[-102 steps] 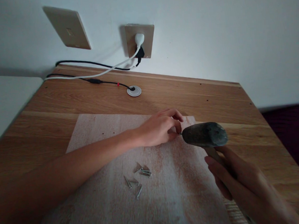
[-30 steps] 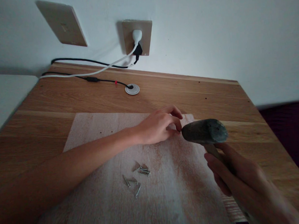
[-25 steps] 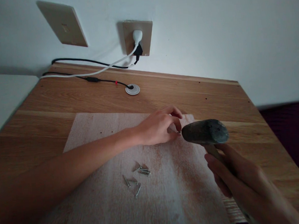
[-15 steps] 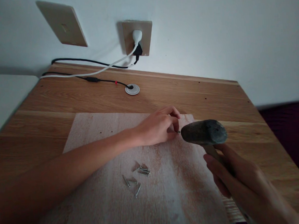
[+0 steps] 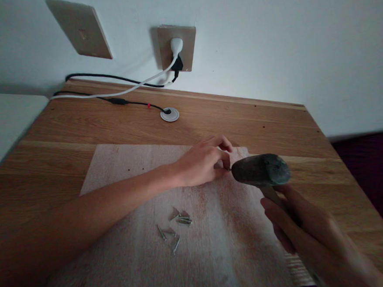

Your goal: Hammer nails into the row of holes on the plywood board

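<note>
My left hand (image 5: 202, 162) rests near the far right corner of a whitish wooden board (image 5: 114, 160), its thumb and index finger pinched on a nail. Only the nail's small head (image 5: 229, 169) shows past the fingertips; its shaft is hidden. Wrapped round the handle of a mallet (image 5: 259, 169) with a dark, rounded head is my right hand (image 5: 312, 227). The mallet's left face is right beside the nail head; whether they touch I cannot tell. Several loose nails (image 5: 183, 219) lie on the board in front of my left forearm.
The board lies on a wooden desk (image 5: 225, 119) against a white wall. A white cable (image 5: 125, 91) and black cables cross the desk's back left, by a round cable grommet (image 5: 170, 115). A wall socket (image 5: 186, 47) holds a white plug and a black plug.
My left fingertips have shifted very slightly right, and the gap between nail head and mallet looks smaller. My right hand and the mallet stay almost still.
</note>
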### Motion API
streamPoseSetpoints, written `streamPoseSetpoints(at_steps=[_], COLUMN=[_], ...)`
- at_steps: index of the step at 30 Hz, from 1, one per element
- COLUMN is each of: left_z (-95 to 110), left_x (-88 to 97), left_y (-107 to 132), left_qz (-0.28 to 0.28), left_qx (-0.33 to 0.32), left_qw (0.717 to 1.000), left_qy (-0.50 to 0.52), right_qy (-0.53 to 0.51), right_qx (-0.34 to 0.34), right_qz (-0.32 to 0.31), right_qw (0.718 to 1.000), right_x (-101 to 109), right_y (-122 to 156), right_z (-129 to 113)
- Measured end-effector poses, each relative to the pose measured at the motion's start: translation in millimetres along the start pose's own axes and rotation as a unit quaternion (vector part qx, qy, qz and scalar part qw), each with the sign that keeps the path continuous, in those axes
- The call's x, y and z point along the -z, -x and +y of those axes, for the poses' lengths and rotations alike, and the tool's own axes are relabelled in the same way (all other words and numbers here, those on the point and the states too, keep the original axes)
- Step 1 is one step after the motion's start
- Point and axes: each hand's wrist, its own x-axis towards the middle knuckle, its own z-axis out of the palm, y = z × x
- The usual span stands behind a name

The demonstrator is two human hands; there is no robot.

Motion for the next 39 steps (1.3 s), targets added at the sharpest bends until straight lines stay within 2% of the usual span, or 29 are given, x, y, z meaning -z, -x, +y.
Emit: streamPoseSetpoints(at_steps=[4,11,16,22,26,34,39], left_z=[-1.4,-1.5,-0.7,1.1,0.8,-0.8,0.5], left_x=[-0.3,0.9,1.7,3.3,3.2,2.1,3.5], left_y=[-0.1,0.4,-0.5,0.1,0.4,0.1,0.5], left_qz=[0.002,-0.006,-0.009,-0.019,-0.02,-0.014,-0.019], left_qx=[-0.006,-0.007,-0.009,-0.004,-0.004,-0.016,-0.017], left_qw=[1.0,1.0,1.0,1.0,1.0,1.0,1.0], left_qy=[0.005,0.0,-0.001,-0.002,-0.004,-0.007,-0.002], right_qy=[-0.003,0.01,-0.001,-0.007,-0.005,0.005,-0.003], right_qx=[-0.003,0.017,-0.015,-0.018,0.003,0.002,0.011], right_qz=[0.0,-0.003,-0.002,0.001,-0.01,0.02,0.015], right_qw=[1.0,1.0,1.0,1.0,1.0,1.0,1.0], right_x=[-0.9,-0.2,-1.2,-0.7,1.4,-2.2,-0.7], right_y=[1.2,-2.5,0.9,-0.3,-2.5,1.3,-1.6], right_z=[-2.2,8.9,3.9,5.1,10.8,-3.6,0.4])
